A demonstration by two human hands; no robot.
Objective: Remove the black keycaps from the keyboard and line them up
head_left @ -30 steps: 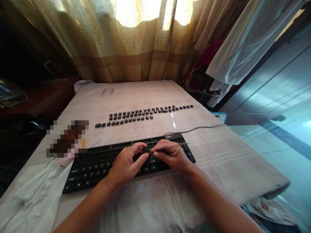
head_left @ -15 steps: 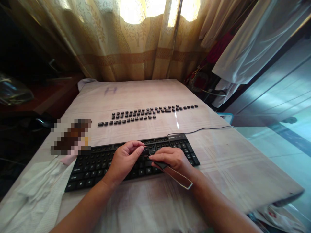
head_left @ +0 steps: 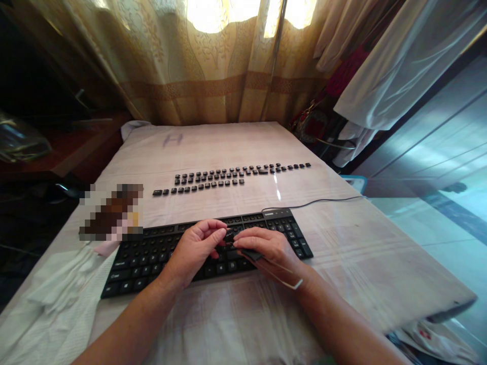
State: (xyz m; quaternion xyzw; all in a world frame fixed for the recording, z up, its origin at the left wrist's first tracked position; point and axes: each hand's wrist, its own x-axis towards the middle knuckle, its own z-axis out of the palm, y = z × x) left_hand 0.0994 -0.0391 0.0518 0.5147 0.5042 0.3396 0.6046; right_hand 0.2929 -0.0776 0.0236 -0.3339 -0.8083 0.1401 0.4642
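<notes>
A black keyboard [head_left: 152, 268] lies across the table in front of me, with several keys off its upper rows. Over its middle, my left hand [head_left: 198, 246] pinches a black keycap [head_left: 229, 235] between thumb and fingers. My right hand [head_left: 270, 248] is closed on a keycap puller with a dark handle [head_left: 251, 255], whose wire loop [head_left: 293, 285] sticks out below the palm toward my wrist. The right fingertips meet the keycap's right side. The puller's other end is partly hidden by my fingers.
Loose keycaps [head_left: 207, 186] lie in rows behind the keyboard. A thin cable [head_left: 323, 201] runs from it to the table's right edge. White cloth [head_left: 57, 299] and a blurred-out item [head_left: 114, 213] lie at left. A curtain [head_left: 213, 76] hangs behind the table [head_left: 365, 274].
My right fingers have moved left and up onto the keycap, which has turned between my hands. The puller has tipped further under the right palm. The left hand stays nearly in place.
</notes>
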